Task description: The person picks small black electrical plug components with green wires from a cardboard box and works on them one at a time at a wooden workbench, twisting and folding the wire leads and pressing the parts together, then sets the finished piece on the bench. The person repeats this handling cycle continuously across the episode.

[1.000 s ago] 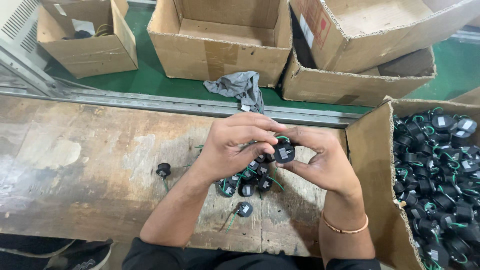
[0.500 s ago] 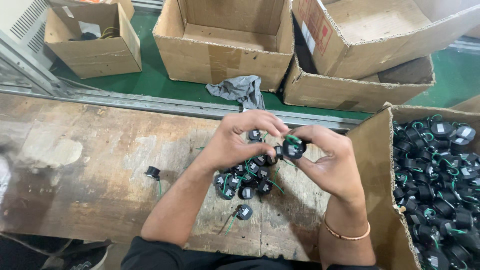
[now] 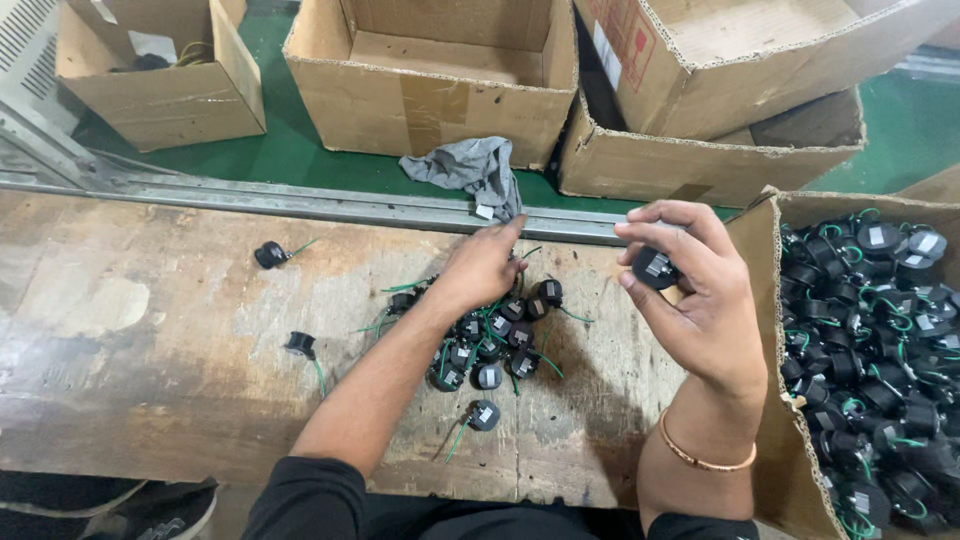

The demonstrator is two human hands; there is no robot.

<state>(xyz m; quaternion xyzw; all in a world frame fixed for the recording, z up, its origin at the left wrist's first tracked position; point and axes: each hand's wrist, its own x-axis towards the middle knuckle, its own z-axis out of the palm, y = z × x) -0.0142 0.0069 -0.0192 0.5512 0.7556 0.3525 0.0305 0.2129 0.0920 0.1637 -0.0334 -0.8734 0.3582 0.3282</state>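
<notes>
My right hand is raised over the bench's right end, pinching one small round black part with a pale label between thumb and fingers. My left hand reaches down, palm down, onto a pile of like black parts with green wires on the worn wooden bench. Whether its fingers hold a part is hidden. One part lies loose just below the pile.
An open cardboard box at the right holds several of the same black parts. Two stray parts lie at the left of the bench. Cardboard boxes and a grey rag sit on the green floor beyond.
My hands were together, working one part above the pile. They have separated: the right rose to the right with the part, the left dropped onto the pile.
</notes>
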